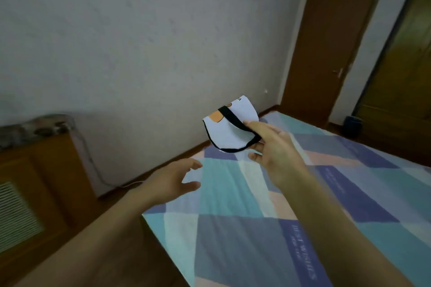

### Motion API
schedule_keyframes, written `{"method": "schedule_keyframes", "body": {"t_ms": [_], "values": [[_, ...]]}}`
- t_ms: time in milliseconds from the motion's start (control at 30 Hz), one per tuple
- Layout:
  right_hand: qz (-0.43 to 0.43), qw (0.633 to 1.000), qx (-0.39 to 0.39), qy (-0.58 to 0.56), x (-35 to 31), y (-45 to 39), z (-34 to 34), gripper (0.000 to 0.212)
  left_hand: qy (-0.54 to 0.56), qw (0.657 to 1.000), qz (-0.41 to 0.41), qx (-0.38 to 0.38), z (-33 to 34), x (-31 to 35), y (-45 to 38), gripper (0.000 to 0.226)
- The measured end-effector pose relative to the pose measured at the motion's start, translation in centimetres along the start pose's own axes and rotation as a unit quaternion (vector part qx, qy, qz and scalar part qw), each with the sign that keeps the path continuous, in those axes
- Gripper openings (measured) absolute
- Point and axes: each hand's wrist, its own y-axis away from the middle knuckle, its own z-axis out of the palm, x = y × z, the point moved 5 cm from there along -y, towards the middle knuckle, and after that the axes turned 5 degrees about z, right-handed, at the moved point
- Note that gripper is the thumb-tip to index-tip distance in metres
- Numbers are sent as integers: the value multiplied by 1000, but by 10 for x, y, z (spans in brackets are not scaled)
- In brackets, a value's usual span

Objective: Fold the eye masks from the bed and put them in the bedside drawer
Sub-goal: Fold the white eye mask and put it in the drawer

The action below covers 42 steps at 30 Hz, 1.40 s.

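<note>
Head view: the right hand [277, 154] is raised above the bed [268, 216], its thumb and fingers pinched on a white eye mask [229, 127] with black trim, a black strap and an orange patch. The mask looks doubled over on itself and is held clear of the bed, over the bed's far part near the wall. The left hand [170, 182] hovers lower, over the bed's left edge, fingers spread apart and holding nothing, a short way below and left of the mask. The bed carries a sheet of blue, teal, pink and white blocks with printed lettering. Left of the bed stands a wooden cabinet [39, 189] with a slatted vent panel and a cloth-covered top. Beyond the bed's far end is a brown door [326, 53], and a dark bin [353, 126] sits on the floor beside it.
</note>
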Motion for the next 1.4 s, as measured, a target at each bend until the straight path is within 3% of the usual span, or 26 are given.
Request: {"method": "schedule_keyframes", "body": {"t_ms": [200,400,1000,1233,1400], "values": [[42,996,-74,-17,35,-44,175,24,-198,977,-22,70,-108,-128,55,48],[65,991,-111,-33,65,-119,295,24,-320,945,-27,60,-171,-245,51,58],[56,992,-99,-62,95,-469,531,21,-313,947,-50,60,-326,-577,-131,56],[47,996,-32,-68,104,-583,590,23,-293,955,28,47,-364,-686,-253,56],[30,997,18,-75,94,-657,583,29,-292,951,97,18,-362,-723,-361,56]]}}
